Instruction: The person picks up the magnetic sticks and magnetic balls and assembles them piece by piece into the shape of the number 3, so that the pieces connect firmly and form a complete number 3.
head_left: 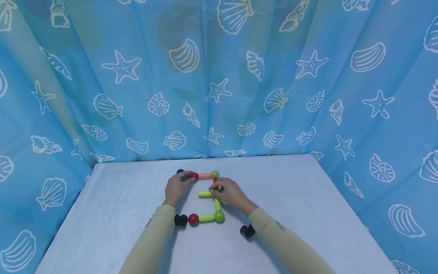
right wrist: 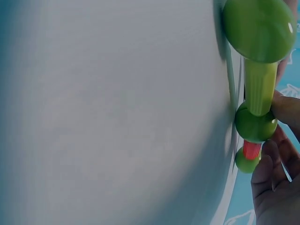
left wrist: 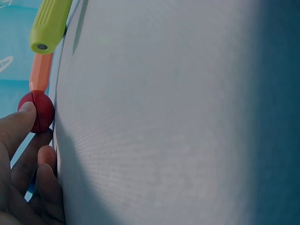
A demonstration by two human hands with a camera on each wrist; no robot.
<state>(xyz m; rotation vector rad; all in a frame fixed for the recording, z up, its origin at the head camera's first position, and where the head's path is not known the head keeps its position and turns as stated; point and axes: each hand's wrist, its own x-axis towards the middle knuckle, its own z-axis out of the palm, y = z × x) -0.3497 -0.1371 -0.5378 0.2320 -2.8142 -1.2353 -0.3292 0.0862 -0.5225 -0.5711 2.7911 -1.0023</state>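
Ball-and-rod building pieces form an open, E-like outline on the table. My left hand pinches the upper red ball between thumb and finger. From that ball an orange rod runs to the upper green ball. A short red rod links it to the middle green ball, which my right hand holds with thumb and fingers. One yellow-green rod points left from the middle, its end free. Another yellow-green rod leads down to the lower green ball.
A yellow-green rod joins the lower green ball to a lower red ball. Beyond my left hand sits a dark blue ball. Black devices show beside both sleeves. A blue shell-patterned curtain surrounds the white table.
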